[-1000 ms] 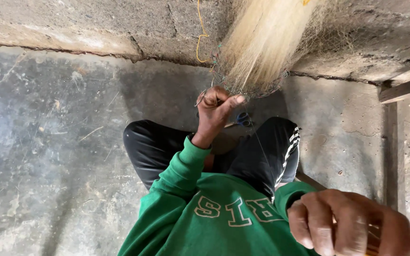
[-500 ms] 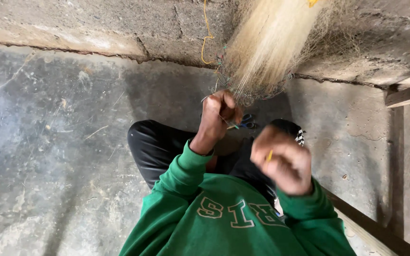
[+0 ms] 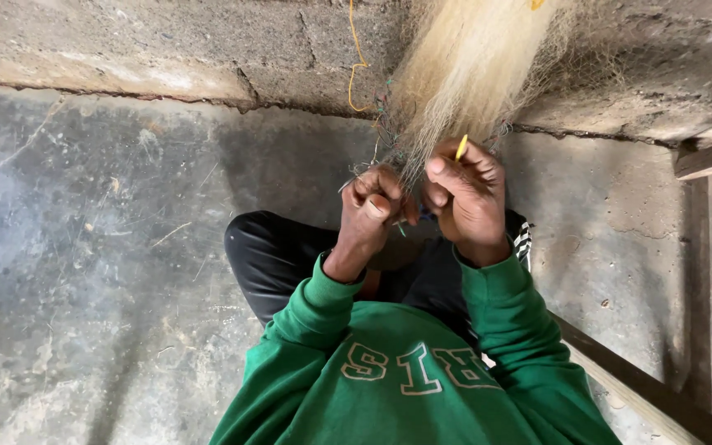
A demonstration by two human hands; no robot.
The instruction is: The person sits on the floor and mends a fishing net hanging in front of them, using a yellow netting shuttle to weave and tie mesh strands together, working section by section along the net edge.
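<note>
A pale, fine-meshed fishing net hangs in a bunch down the rough concrete wall, with a dark cord along its lower edge. My left hand is closed on that lower edge, pinching the mesh. My right hand is right beside it, fingers closed around a small yellow netting needle whose tip pokes up into the net. Both hands sit over my knees in black trousers, and green sleeves cover my arms.
A thin yellow string dangles down the wall left of the net. A small blue object lies half hidden behind my hands. Wooden beams run along the right side. Grey concrete floor spreads to the left.
My right hand has come up from the lower right, near the camera, to the net beside my left hand, bringing the yellow needle. My left hand has stayed on the net's edge.
</note>
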